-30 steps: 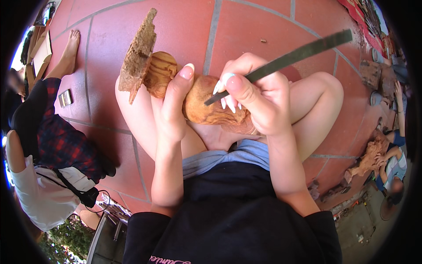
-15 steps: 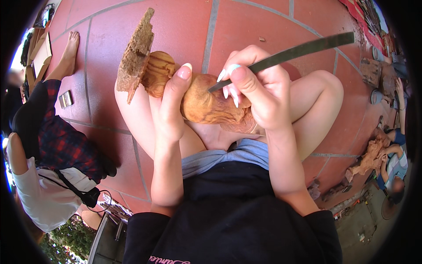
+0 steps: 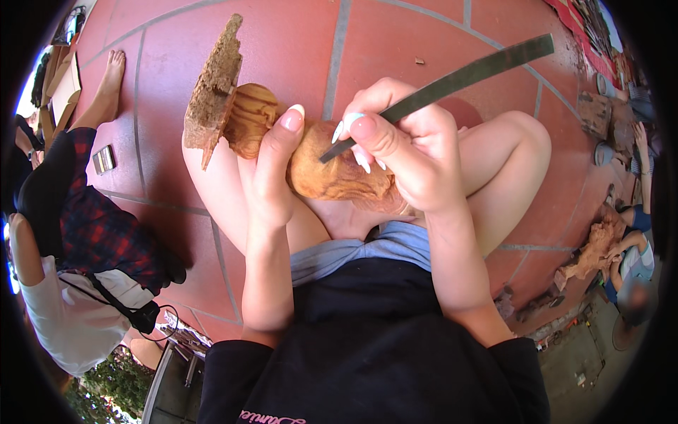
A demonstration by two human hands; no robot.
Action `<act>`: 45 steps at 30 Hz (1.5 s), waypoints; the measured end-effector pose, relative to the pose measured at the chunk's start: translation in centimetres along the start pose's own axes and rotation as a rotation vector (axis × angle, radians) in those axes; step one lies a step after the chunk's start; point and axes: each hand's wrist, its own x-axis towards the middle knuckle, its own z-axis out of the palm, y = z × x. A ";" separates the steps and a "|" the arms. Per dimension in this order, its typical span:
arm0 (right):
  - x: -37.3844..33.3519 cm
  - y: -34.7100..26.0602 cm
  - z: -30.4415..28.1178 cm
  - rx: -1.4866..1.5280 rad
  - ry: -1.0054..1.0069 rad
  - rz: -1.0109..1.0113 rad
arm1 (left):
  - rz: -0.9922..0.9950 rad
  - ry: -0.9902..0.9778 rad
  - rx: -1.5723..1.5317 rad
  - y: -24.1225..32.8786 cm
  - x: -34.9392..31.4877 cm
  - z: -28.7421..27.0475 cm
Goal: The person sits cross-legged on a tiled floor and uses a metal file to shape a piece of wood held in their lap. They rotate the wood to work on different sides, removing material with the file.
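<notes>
A carved piece of polished brown wood (image 3: 321, 166) with swirling grain lies across my lap, its rough, bark-like end (image 3: 212, 88) sticking up at the left. My left hand (image 3: 275, 166) grips it near the narrow neck, thumb on top and the other fingers hidden beneath. In my right hand (image 3: 413, 148) a long flat dark strip tool (image 3: 470, 74) is pinched between thumb and fingers. Its narrow tip touches the rounded wood just right of my left thumb, while the wide end slants up to the right. Whether it is a file or a blade I cannot tell.
Red floor tiles (image 3: 282, 42) spread around my bent bare legs. To the left sit a person in a white top (image 3: 78, 318), a phone-like object (image 3: 104, 160) and an open cardboard box (image 3: 67, 88). At the right edge other people handle a carved wood piece (image 3: 593, 247).
My right hand has shifted a little left, drawing the strip tool's tip left and slightly toward me across the wood. The left hand keeps its grip, with the wood almost still.
</notes>
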 end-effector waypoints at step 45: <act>-2.6 -0.6 -0.2 -0.699 0.078 -0.642 | 0.037 0.072 0.090 1.2 -0.2 1.5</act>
